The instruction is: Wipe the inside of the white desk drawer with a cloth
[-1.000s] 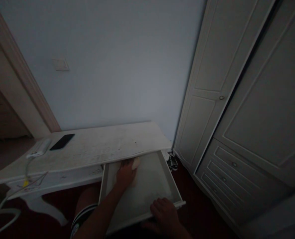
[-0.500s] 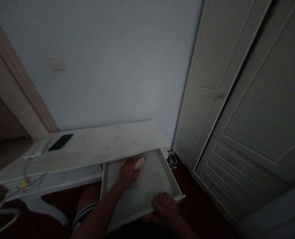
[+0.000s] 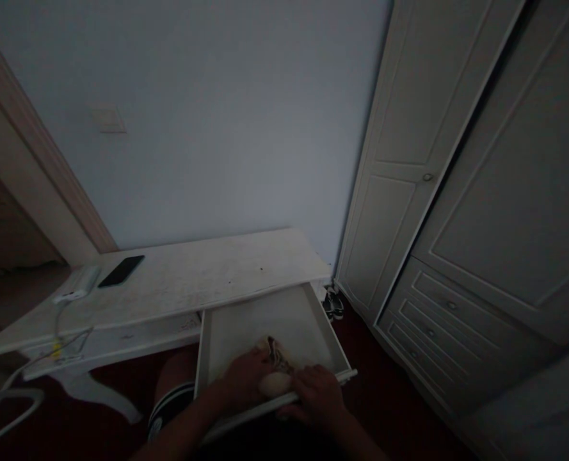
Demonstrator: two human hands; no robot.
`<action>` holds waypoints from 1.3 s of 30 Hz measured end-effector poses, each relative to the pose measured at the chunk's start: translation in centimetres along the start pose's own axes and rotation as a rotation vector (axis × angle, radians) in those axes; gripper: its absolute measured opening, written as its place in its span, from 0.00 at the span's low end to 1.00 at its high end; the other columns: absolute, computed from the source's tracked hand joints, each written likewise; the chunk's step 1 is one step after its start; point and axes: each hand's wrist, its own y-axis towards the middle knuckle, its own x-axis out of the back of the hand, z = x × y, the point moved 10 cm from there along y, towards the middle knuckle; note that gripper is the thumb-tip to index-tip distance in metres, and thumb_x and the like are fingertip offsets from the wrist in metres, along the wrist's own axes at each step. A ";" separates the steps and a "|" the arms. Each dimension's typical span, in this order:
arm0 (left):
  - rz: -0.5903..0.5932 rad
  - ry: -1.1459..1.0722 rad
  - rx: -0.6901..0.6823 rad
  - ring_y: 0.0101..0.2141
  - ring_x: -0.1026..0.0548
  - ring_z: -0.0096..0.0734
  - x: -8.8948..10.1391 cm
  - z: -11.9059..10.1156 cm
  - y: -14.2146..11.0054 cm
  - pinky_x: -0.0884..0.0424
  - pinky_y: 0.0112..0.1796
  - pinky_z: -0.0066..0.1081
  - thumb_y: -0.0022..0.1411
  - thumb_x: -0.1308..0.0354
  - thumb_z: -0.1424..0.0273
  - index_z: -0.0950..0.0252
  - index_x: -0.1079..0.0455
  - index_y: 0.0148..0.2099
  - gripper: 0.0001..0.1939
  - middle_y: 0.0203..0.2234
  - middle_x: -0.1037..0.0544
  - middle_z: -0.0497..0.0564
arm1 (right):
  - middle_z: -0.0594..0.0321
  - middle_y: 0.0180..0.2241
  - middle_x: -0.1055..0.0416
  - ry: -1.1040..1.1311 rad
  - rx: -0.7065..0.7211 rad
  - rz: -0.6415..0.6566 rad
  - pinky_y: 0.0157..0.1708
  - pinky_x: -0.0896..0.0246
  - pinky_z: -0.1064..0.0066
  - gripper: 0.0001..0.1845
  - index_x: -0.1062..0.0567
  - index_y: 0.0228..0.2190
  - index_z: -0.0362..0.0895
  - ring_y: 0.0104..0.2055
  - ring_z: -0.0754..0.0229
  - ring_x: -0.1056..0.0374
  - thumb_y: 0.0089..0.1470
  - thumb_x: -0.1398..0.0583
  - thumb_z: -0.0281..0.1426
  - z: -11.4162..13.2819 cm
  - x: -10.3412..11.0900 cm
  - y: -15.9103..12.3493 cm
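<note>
A white drawer (image 3: pixel 284 314) stands pulled out from a white desk (image 3: pixel 207 269). Inside it, near the front, my left hand (image 3: pixel 246 379) is closed on a bunched cream cloth (image 3: pixel 274 384) with dark stripes, pressing it to the drawer bottom. The fingers partly cover the cloth. My right hand (image 3: pixel 319 392) grips the top edge of the drawer front, close beside the cloth, its fingers over the inner side.
A dark phone (image 3: pixel 121 271) and a white power strip (image 3: pixel 77 283) lie on the left of the desktop, with a cable (image 3: pixel 56 320) hanging down. Shoes (image 3: pixel 333 304) sit on the dark red floor by the desk. A white wardrobe (image 3: pixel 404 218) rises on the right.
My left hand has drawn the cloth from the back of the drawer towards its front, close to my right hand. My right hand has stayed on the drawer front.
</note>
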 end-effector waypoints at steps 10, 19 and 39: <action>-0.081 0.146 0.349 0.65 0.40 0.58 3.0 7.8 -1.0 0.31 0.55 0.51 0.59 0.43 0.71 0.57 0.38 0.69 0.35 0.68 0.37 0.60 | 0.63 0.23 0.28 -0.050 -0.026 0.030 0.30 0.51 0.64 0.37 0.31 0.25 0.46 0.27 0.59 0.34 0.55 0.46 0.68 -0.1 -0.6 -0.1; -0.397 0.146 0.529 0.62 0.37 0.55 7.9 6.8 6.2 0.33 0.56 0.47 0.71 0.53 0.63 0.63 0.45 0.71 0.29 0.64 0.34 0.65 | 0.64 0.23 0.29 -0.026 -0.048 0.045 0.30 0.52 0.65 0.39 0.30 0.24 0.45 0.26 0.60 0.33 0.54 0.47 0.69 -0.3 -1.3 -0.3; -0.488 0.094 -0.105 0.64 0.31 0.45 3.5 3.7 -4.3 0.39 0.65 0.51 0.63 0.39 0.63 0.49 0.42 0.71 0.35 0.66 0.30 0.52 | 0.41 0.72 0.52 0.264 -0.522 0.800 0.59 0.46 0.32 0.55 0.47 0.71 0.56 0.71 0.24 0.52 0.50 0.33 0.57 -5.9 -7.7 2.0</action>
